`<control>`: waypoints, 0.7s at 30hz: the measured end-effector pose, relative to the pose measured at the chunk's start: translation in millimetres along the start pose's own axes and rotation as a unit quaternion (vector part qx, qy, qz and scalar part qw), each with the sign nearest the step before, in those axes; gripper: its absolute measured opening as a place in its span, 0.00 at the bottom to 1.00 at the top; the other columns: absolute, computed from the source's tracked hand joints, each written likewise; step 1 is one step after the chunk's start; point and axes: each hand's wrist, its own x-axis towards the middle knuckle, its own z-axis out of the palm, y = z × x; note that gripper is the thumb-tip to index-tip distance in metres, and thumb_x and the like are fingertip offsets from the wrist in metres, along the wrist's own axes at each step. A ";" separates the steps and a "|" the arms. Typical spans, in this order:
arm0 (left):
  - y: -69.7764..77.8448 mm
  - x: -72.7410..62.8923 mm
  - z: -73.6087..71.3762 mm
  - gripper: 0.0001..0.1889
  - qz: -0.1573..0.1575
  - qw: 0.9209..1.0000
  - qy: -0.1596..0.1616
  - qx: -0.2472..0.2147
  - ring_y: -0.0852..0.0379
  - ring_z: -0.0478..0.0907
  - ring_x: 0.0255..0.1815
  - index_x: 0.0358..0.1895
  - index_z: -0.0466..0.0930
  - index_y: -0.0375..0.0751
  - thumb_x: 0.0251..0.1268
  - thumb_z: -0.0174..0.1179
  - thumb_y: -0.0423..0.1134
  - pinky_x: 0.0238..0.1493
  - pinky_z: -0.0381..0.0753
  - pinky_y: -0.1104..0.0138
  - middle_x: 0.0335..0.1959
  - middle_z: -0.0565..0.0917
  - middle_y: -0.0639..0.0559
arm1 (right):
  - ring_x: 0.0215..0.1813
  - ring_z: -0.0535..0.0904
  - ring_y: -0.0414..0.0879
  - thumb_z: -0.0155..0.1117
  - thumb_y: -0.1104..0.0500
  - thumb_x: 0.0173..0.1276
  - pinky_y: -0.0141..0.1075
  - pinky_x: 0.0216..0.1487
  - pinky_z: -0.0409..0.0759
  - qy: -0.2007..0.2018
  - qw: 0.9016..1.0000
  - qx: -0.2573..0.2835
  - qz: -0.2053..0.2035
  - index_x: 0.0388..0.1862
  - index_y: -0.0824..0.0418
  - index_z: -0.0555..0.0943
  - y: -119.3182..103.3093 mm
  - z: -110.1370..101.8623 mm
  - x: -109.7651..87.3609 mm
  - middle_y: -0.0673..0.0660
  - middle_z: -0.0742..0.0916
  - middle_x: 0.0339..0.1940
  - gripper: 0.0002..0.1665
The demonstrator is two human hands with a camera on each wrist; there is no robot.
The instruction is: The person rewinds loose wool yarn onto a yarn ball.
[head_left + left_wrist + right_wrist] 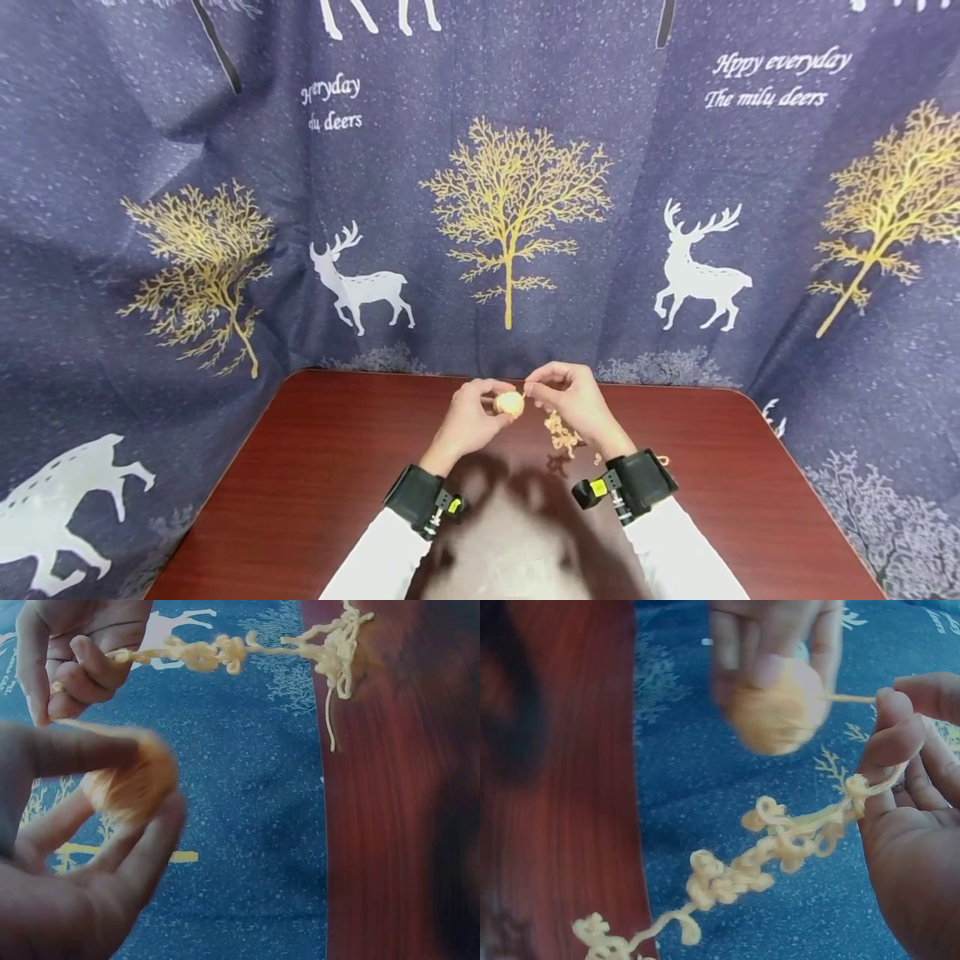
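Note:
A small ball of pale yellow yarn [510, 405] is gripped by my left hand [470, 421], the fingers curled round it. My right hand [577, 403] pinches the strand that runs off the ball, thumb against forefinger. From the right hand a curly, knotted length of the same yarn [735, 877] hangs down toward the table. In the left wrist view its tangled lower end [337, 656] shows over the table edge. A short taut strand [851, 698] spans the gap between the ball and the right fingertips.
Below the hands lies a reddish-brown wooden table [322, 467]. A dark blue cloth [480, 208] printed with deer and trees hangs behind and at the sides. A small loop of yarn [663, 460] rests beside the right wrist. Both wrists wear black camera straps [651, 482].

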 end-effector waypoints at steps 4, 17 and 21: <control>0.7 -1.3 -1.6 0.22 -0.023 0.993 -0.083 -0.084 0.40 0.85 0.46 0.53 0.85 0.31 0.49 0.71 0.23 0.47 0.86 0.61 0.46 0.87 0.40 | 0.29 0.82 0.45 0.71 0.65 0.67 0.34 0.32 0.84 0.003 1.000 0.024 0.007 0.44 0.74 0.84 -0.8 -4.8 2.4 0.63 0.88 0.32 0.13; 6.1 -3.4 -8.7 0.22 -0.069 0.967 -0.145 -0.197 0.52 0.84 0.45 0.55 0.82 0.28 0.57 0.72 0.31 0.48 0.85 0.64 0.47 0.87 0.40 | 0.28 0.81 0.46 0.72 0.64 0.66 0.39 0.33 0.85 -0.015 1.000 0.003 -0.011 0.42 0.70 0.85 -5.1 -6.9 6.0 0.65 0.88 0.32 0.10; 7.8 -2.4 -13.3 0.27 -0.063 0.942 -0.165 -0.286 0.55 0.83 0.47 0.63 0.74 0.23 0.58 0.67 0.25 0.52 0.86 0.61 0.50 0.84 0.40 | 0.28 0.82 0.44 0.72 0.64 0.66 0.33 0.29 0.82 -0.019 1.000 0.008 -0.003 0.44 0.72 0.85 -0.6 -8.5 8.1 0.58 0.88 0.31 0.12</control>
